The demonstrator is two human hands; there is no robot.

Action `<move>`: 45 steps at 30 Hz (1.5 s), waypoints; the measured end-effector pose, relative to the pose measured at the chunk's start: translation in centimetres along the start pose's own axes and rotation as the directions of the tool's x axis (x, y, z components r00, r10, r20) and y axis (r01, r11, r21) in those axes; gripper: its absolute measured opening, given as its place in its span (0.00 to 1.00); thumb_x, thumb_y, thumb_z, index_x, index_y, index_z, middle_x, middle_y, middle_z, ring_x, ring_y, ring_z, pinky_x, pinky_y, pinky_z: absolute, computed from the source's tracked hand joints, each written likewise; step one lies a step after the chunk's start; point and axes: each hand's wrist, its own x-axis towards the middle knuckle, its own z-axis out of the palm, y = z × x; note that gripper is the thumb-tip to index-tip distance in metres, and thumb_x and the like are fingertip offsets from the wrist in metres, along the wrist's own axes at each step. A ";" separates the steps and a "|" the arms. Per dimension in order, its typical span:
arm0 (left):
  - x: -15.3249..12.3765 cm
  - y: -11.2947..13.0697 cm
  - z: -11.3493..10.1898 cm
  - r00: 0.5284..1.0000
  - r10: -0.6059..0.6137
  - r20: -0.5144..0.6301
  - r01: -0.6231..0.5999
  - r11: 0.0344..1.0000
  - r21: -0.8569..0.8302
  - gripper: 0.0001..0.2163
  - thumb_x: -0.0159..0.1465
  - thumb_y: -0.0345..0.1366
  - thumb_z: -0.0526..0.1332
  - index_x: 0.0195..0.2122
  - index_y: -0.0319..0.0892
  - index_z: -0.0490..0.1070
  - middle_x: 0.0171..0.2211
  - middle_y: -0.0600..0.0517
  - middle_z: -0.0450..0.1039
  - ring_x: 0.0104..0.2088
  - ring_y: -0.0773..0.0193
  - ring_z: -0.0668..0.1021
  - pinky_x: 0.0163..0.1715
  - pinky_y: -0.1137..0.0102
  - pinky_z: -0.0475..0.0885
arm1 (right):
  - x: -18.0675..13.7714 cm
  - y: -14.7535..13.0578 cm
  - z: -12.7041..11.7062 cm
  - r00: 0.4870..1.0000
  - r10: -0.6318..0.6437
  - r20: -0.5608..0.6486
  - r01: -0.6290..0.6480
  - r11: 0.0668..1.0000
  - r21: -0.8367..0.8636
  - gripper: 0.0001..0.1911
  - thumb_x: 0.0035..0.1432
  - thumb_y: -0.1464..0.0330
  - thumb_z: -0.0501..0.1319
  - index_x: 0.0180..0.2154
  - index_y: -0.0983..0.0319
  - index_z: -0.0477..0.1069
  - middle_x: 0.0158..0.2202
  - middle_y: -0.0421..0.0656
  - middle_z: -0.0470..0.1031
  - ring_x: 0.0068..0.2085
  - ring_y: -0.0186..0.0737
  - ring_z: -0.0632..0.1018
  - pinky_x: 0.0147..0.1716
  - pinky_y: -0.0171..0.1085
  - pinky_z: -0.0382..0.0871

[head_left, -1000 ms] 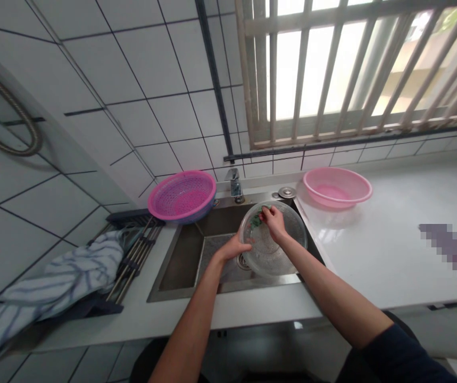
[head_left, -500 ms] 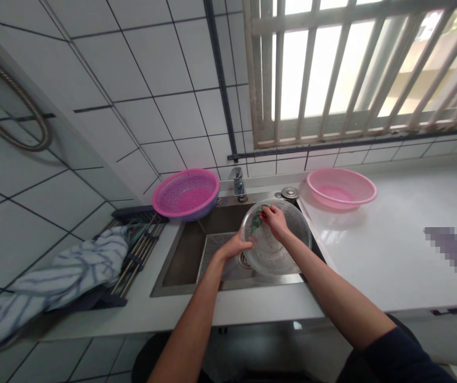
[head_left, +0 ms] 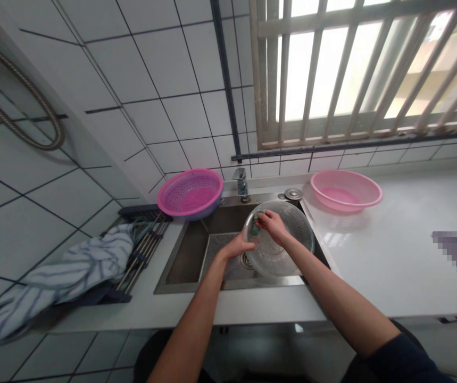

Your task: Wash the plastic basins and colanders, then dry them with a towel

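Got a clear bowl (head_left: 270,255) over the sink's (head_left: 178,268) right side, gripped at its left rim in the left hand (head_left: 238,247), with some small green thing (head_left: 255,227) pinched in the right hand (head_left: 275,226) just inside. Can see the tap (head_left: 242,185) behind, a pink strainer (head_left: 194,196) to its left, a pink tub (head_left: 346,191) on the counter (head_left: 391,255) at right, plus a striped towel (head_left: 88,260) on the rack (head_left: 146,258) far left.

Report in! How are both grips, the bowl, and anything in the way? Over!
Left grip holding bowl by its rim. Right grip inside, on green thing. Bowl over sink's right side. Nothing seen blocking either grip.
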 end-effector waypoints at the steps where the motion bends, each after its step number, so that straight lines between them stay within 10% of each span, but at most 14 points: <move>1: 0.0 -0.1 0.0 1.000 -0.011 0.009 0.011 1.000 -0.013 0.36 0.48 0.30 0.71 0.61 0.39 0.68 0.48 0.43 0.79 0.47 0.51 0.79 0.49 0.58 0.74 | 0.5 0.0 -0.2 0.992 -0.019 -0.122 0.025 0.998 0.052 0.16 0.48 0.56 0.70 0.29 0.59 0.69 0.28 0.37 0.71 0.31 0.36 0.72 0.36 0.36 0.70; 4: -0.1 -0.2 0.0 1.000 -0.020 0.020 0.020 1.000 -0.007 0.40 0.48 0.30 0.71 0.65 0.39 0.65 0.49 0.43 0.78 0.47 0.50 0.79 0.47 0.59 0.75 | 0.8 0.1 -0.4 0.967 -0.071 -0.244 0.088 0.995 0.056 0.17 0.48 0.55 0.69 0.29 0.58 0.67 0.29 0.37 0.70 0.32 0.36 0.72 0.37 0.37 0.71; 9: -0.2 0.1 -0.2 1.000 0.008 0.015 -0.009 0.997 0.081 0.21 0.49 0.30 0.70 0.45 0.37 0.75 0.43 0.46 0.79 0.44 0.54 0.78 0.50 0.60 0.73 | -1.3 0.6 0.3 0.937 0.084 0.339 -0.015 0.979 -0.202 0.15 0.54 0.56 0.68 0.30 0.61 0.72 0.28 0.38 0.71 0.29 0.35 0.70 0.29 0.35 0.64; 12: -0.2 0.2 -0.2 0.999 0.029 0.015 -0.031 0.995 0.092 0.18 0.49 0.30 0.70 0.42 0.38 0.75 0.42 0.47 0.78 0.44 0.55 0.77 0.51 0.61 0.73 | -1.7 0.7 0.5 0.890 0.136 0.435 -0.035 0.972 -0.234 0.14 0.54 0.57 0.68 0.31 0.61 0.74 0.28 0.39 0.72 0.29 0.35 0.70 0.29 0.34 0.62; 16: 0.0 0.0 -0.1 1.000 0.002 0.000 -0.002 0.999 0.049 0.30 0.48 0.30 0.70 0.55 0.38 0.71 0.47 0.45 0.78 0.47 0.53 0.78 0.52 0.59 0.72 | 0.0 0.6 0.0 0.998 -0.013 0.056 0.015 0.999 -0.037 0.16 0.49 0.55 0.70 0.29 0.60 0.71 0.27 0.37 0.71 0.29 0.35 0.69 0.32 0.35 0.65; 20: 0.0 -0.2 -0.1 0.999 -0.017 0.036 0.017 1.000 0.019 0.41 0.48 0.32 0.71 0.65 0.39 0.63 0.50 0.43 0.77 0.47 0.52 0.78 0.48 0.59 0.73 | 1.1 0.6 -0.5 0.962 -0.087 -0.257 0.109 0.992 0.070 0.18 0.47 0.54 0.70 0.31 0.59 0.70 0.28 0.37 0.72 0.31 0.36 0.71 0.36 0.37 0.68; 23: 0.0 -0.2 -0.2 1.000 -0.016 0.021 0.015 0.999 0.037 0.32 0.48 0.31 0.70 0.57 0.38 0.70 0.47 0.45 0.77 0.46 0.53 0.77 0.48 0.60 0.73 | 0.0 0.6 0.0 0.997 -0.063 0.042 0.066 0.995 -0.071 0.16 0.51 0.55 0.69 0.30 0.60 0.71 0.28 0.37 0.71 0.29 0.36 0.71 0.31 0.35 0.66; 27: 0.1 -0.2 -0.3 1.000 0.019 -0.023 -0.017 0.997 0.077 0.20 0.47 0.30 0.68 0.44 0.38 0.73 0.42 0.49 0.77 0.44 0.56 0.76 0.50 0.62 0.72 | -1.7 0.7 1.0 0.910 0.083 0.405 0.012 0.974 -0.227 0.13 0.54 0.58 0.68 0.29 0.61 0.73 0.26 0.38 0.71 0.27 0.35 0.70 0.26 0.34 0.61; 31: 0.1 -0.1 -0.3 1.000 0.019 -0.006 -0.019 1.000 0.024 0.30 0.48 0.31 0.70 0.54 0.39 0.71 0.46 0.46 0.78 0.46 0.53 0.78 0.50 0.61 0.72 | -0.6 0.3 0.6 0.993 -0.064 0.096 0.071 0.995 -0.073 0.16 0.52 0.56 0.69 0.29 0.60 0.70 0.26 0.37 0.69 0.28 0.35 0.69 0.30 0.35 0.66; 35: 0.2 -0.4 -0.2 1.000 -0.006 0.030 0.006 1.000 -0.005 0.40 0.48 0.31 0.70 0.65 0.39 0.64 0.49 0.43 0.78 0.47 0.51 0.79 0.47 0.60 0.73 | 1.1 0.2 -0.4 0.955 -0.121 -0.272 0.145 0.987 0.069 0.18 0.49 0.53 0.70 0.32 0.58 0.68 0.29 0.37 0.71 0.32 0.37 0.73 0.38 0.38 0.71; 39: 0.3 -0.7 -0.5 1.000 0.004 0.015 -0.004 0.999 0.032 0.29 0.48 0.29 0.69 0.54 0.37 0.73 0.45 0.45 0.79 0.45 0.54 0.78 0.48 0.61 0.74 | 0.0 0.9 0.0 0.991 -0.070 0.112 0.083 0.989 -0.119 0.16 0.53 0.55 0.69 0.31 0.59 0.71 0.28 0.38 0.72 0.30 0.36 0.71 0.32 0.35 0.67; 42: 0.3 -0.7 -0.8 1.000 0.009 0.018 -0.011 0.995 0.100 0.17 0.48 0.29 0.68 0.42 0.37 0.76 0.39 0.49 0.78 0.41 0.57 0.77 0.49 0.61 0.73 | -1.4 1.4 0.7 0.896 0.082 0.436 0.033 0.968 -0.249 0.14 0.55 0.56 0.67 0.32 0.61 0.73 0.27 0.38 0.71 0.28 0.36 0.70 0.29 0.35 0.64; 45: 0.4 -0.3 -0.8 1.000 0.022 0.006 -0.022 0.993 0.118 0.22 0.48 0.29 0.69 0.47 0.37 0.76 0.41 0.50 0.79 0.43 0.57 0.77 0.51 0.61 0.73 | -1.4 1.6 0.7 0.900 0.057 0.432 0.063 0.964 -0.258 0.15 0.54 0.56 0.68 0.31 0.61 0.72 0.27 0.38 0.71 0.28 0.35 0.70 0.28 0.34 0.62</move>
